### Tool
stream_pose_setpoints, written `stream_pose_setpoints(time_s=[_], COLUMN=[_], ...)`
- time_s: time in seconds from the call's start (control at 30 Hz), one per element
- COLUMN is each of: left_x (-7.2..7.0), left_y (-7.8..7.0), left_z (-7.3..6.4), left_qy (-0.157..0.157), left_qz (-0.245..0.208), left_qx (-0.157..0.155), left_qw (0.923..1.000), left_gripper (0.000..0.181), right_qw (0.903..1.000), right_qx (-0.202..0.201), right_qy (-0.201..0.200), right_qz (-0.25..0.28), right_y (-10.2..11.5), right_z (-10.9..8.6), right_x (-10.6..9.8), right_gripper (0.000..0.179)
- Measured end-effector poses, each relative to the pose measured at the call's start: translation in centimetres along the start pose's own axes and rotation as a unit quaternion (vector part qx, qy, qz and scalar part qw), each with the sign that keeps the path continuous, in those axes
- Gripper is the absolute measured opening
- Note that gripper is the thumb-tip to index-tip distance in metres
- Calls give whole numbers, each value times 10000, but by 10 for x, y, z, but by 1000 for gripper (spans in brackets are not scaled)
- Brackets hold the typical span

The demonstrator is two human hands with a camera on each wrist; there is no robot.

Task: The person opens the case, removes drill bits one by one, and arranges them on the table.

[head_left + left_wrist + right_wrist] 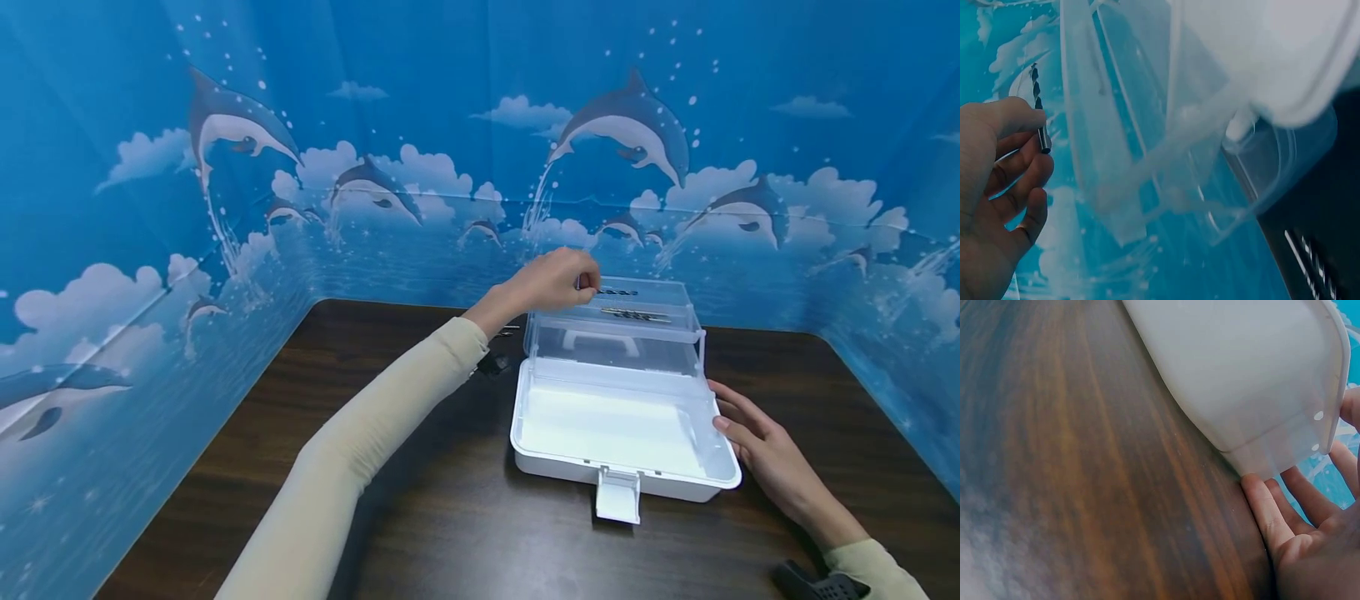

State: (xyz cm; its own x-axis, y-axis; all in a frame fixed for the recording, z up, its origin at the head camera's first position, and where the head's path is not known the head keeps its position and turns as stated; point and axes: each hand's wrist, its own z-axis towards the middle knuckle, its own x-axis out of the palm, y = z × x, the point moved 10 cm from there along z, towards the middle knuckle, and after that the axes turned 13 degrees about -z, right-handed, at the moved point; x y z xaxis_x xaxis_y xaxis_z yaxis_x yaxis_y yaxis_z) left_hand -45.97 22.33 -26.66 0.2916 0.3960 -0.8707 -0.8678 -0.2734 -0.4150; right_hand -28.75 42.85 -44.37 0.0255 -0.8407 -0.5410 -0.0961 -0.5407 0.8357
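Observation:
Between the thumb and fingers of my left hand [558,279] is a short twist drill bit [1036,94]. In the head view that hand is over the rear clear tray of an open white plastic toolbox [555,468]; the left wrist view shows the drill bit beside the clear trays. Several more drill bits [637,316] lie together in the tray just in front. My right hand [765,450] grips the toolbox's right side, thumb at the rim and fingers against the outer wall [1266,456]. White and bare, the bottom compartment faces up.
More drill bits [1310,262] lie on the dark wooden table [435,500] left of the toolbox, partly hidden by my left arm in the head view. Near them sits a small black object [492,363]. The front latch [618,497] hangs down. A dolphin-print curtain [450,150] surrounds the table.

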Motion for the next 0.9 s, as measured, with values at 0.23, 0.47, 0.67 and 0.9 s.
stream_pose_setpoints(time_s=[0.23,0.47,0.67,0.9], left_x=[-26,-45,-47,-40], left_y=[24,63,98,137], left_z=[-15,-38,-64,-89], left_qy=[-394,-783,-1057,-1106], left_qz=[-166,-99,-244,-571], left_qx=[-235,-676,-1219,-1641], left_qw=[9988,9946,9866,9786], left_gripper=[16,15,18,19], right_qw=[10000,10000,10000,10000], right_qx=[-27,-49,-9,-9], right_qy=[11,0,11,-14], right_qz=[71,59,77,45], right_y=[-2,-1,-1,-2], right_z=[-1,0,-1,1], right_x=[1,0,1,0], right_gripper=[56,56,58,58])
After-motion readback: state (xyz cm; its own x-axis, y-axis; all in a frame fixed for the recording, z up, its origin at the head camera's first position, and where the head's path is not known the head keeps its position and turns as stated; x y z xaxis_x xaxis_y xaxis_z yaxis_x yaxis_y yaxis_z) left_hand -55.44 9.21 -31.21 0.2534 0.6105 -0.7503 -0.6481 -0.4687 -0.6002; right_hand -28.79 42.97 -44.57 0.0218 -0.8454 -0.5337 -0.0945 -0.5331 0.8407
